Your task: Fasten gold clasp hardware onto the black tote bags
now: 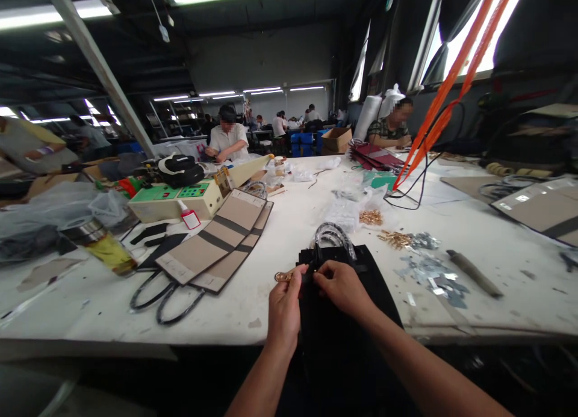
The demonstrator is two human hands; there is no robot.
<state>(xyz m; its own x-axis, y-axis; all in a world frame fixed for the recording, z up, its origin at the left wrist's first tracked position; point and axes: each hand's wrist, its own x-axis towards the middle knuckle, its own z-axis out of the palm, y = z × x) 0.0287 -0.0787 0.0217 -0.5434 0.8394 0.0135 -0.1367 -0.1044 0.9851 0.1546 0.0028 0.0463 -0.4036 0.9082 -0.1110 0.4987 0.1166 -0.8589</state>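
pale worktable (244, 321) stretches around the black bag piece (347, 327), which overhangs the near edge. at the bag piece's upper left, the left hand (285, 305) pinches a gold-coloured fitting (283, 277); the right hand (341, 284) bends over its top, grip impossible to tell. metal plates (431, 272) lie to its right.

We've got a black bag panel (347, 327) reaching over the near edge of the counter (217, 321), its plastic-wrapped handles (333, 227) looping up at the far end! And there's a gold-coloured fitting (283, 277), seemingly holed, jutting sideways from the left fingers (294, 284).
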